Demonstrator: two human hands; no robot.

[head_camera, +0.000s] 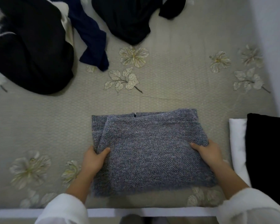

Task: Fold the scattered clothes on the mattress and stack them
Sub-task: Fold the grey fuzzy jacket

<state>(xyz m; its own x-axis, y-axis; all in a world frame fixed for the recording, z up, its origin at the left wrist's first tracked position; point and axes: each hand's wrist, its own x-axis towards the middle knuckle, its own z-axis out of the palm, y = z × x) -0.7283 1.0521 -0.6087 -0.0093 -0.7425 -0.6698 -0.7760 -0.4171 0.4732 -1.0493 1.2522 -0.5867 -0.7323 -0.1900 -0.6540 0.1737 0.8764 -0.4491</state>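
Head view: left hand (pixel 94 156) and right hand (pixel 205 151) each pinch folded grey knit (pixel 150 151) on mattress (pixel 176 88). Risk: uneven lift lets fold slip open.

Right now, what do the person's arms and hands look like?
The left hand and right hand are bare, with no gloves or watches showing. The left sleeve and right sleeve are loose, soft white fabric, ending short of the wrists.
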